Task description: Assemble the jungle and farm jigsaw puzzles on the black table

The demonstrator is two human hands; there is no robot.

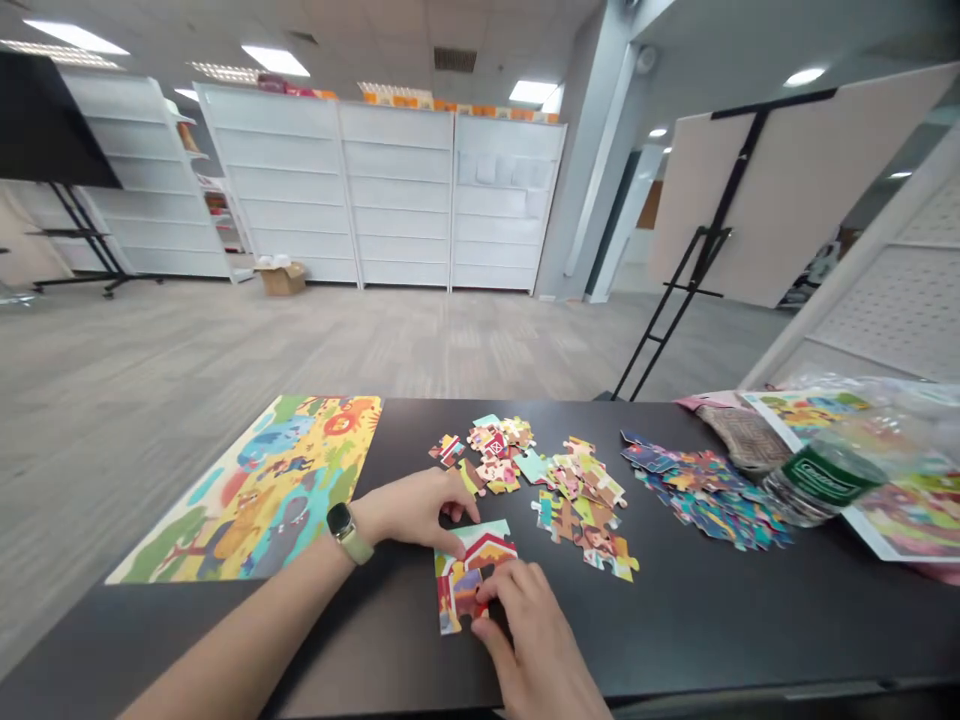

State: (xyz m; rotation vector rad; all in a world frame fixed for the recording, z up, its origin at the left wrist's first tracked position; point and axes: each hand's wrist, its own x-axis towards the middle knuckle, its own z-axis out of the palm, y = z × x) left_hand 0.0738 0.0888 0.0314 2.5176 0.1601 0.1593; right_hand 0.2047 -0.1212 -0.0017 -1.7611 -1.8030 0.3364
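The person's right hand (536, 635) has its thumb and index finger drawn together on the right edge of a purple-and-brown puzzle piece (466, 592). That piece lies at the lower right of a small joined section (448, 608) showing a red-roofed building, directly under the fingertips and flat on the dark table (360, 650). How firmly the fingers pinch cannot be told, and the far side of the hand hides part of the section's right edge.

The left hand (431, 505) is loosely curved, thumb and fingers apart, gripping nothing visible. Its thumb rests on the section's upper left, while the index fingertip is at the top edge; contact there is unclear. A watch (340, 519) with a pale green band sits on that wrist.

Just beyond the left fingers lies a heap of loose pieces (499, 455), with another spread of pieces (585, 490) to its right, some of them overlapping. Farther right is a pile of dark blue pieces (705, 485), beside a bottle (821, 480) with a green label. A printed picture sheet (907, 510) lies partly behind the bottle.

To the left, near the watch, a colourful animal picture (255, 490) lies flat. Past the table, white shelves (397, 200) stand across the carpeted floor (420, 340).
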